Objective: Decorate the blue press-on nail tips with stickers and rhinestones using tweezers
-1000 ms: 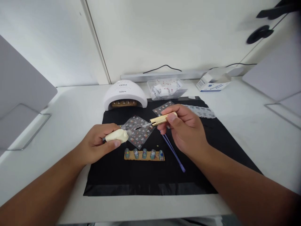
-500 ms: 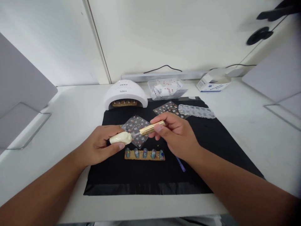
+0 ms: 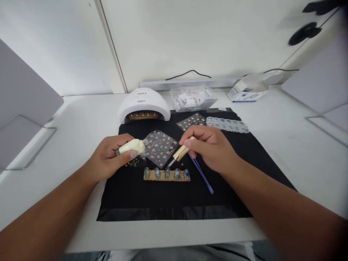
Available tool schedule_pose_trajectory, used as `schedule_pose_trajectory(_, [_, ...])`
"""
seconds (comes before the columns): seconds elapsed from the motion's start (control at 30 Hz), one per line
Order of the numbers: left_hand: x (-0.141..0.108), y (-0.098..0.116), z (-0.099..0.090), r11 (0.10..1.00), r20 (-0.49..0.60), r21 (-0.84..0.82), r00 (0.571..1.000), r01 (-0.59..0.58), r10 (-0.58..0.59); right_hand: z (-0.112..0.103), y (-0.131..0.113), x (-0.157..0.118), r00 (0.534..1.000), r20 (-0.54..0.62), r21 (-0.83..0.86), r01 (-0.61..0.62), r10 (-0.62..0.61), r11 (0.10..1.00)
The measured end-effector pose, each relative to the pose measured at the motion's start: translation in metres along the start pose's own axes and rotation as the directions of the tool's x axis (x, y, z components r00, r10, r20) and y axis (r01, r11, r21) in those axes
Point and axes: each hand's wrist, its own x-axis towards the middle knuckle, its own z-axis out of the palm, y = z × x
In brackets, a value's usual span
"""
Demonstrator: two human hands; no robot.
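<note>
My left hand [image 3: 112,156] is closed around a cream nail polish bottle [image 3: 132,146], tilted with its neck to the right. Between the fingers of my right hand [image 3: 208,146] is a nail polish brush with a ribbed gold cap [image 3: 182,151], pointing down and left. The brush tip is at the middle of several blue-grey decorated false nails [image 3: 167,173], and looks to be touching it. Those nails stand in a row on a tan strip [image 3: 151,178]. A clear nail sticker sheet [image 3: 160,146] lies behind the strip, and a smaller sheet is partly under my left hand.
A white nail lamp [image 3: 145,101] holds another strip of nails. Purple tweezers [image 3: 203,174] lie on the black mat [image 3: 152,203] below my right hand. Further back are a second sticker sheet [image 3: 191,121], a clear compartment case [image 3: 227,124], a plastic tub [image 3: 190,103] and a white box [image 3: 246,90].
The brush has come out of the bottle neck and moved down to the middle nail. My left hand has shifted left and slightly up with the bottle.
</note>
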Motion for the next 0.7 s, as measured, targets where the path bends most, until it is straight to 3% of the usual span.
schedule_pose_trajectory(0.1, [0.0006,-0.0002,0.0003,1.0,0.003,0.004,1.0,0.016,-0.016,0.0008,-0.0011,-0.0024,0.992,0.129,-0.141,0.011,0.007,0.99])
schedule_pose_trajectory(0.17, [0.0008,0.0004,0.0008,1.0,0.012,0.011,1.0,0.027,-0.027,0.0004,-0.0006,-0.0007,0.989,0.151,-0.213,0.035,-0.003,0.976])
schedule_pose_trajectory(0.27, [0.0006,-0.0001,0.0014,0.999,0.009,0.024,1.0,0.028,-0.028,-0.0012,0.0015,0.0039,0.996,0.087,-0.241,0.032,-0.011,0.97])
schedule_pose_trajectory(0.33, [0.0001,-0.0011,0.0015,0.999,0.0,0.02,1.0,0.024,-0.024,-0.0011,0.0028,0.0052,0.999,0.043,-0.147,-0.004,0.011,0.989])
schedule_pose_trajectory(0.43, [-0.0002,-0.0018,0.0014,0.999,-0.008,0.022,0.999,0.031,-0.031,0.0012,0.0033,0.0039,0.996,0.079,-0.022,-0.043,0.044,0.999])
schedule_pose_trajectory(0.53, [0.0004,-0.0005,0.001,0.999,-0.005,0.037,1.0,0.028,-0.028,0.0026,0.0033,0.0025,0.994,0.11,-0.139,-0.014,0.029,0.99])
schedule_pose_trajectory(0.6, [0.0008,0.0005,0.0008,0.999,-0.003,0.033,1.0,0.023,-0.023,0.0018,0.0032,0.0027,0.998,0.068,-0.216,-0.004,0.019,0.976])
schedule_pose_trajectory(0.7, [0.0004,0.0007,0.001,1.0,0.002,0.014,1.0,0.021,-0.021,0.0002,0.0016,0.0025,1.0,0.012,-0.197,-0.017,0.019,0.98])
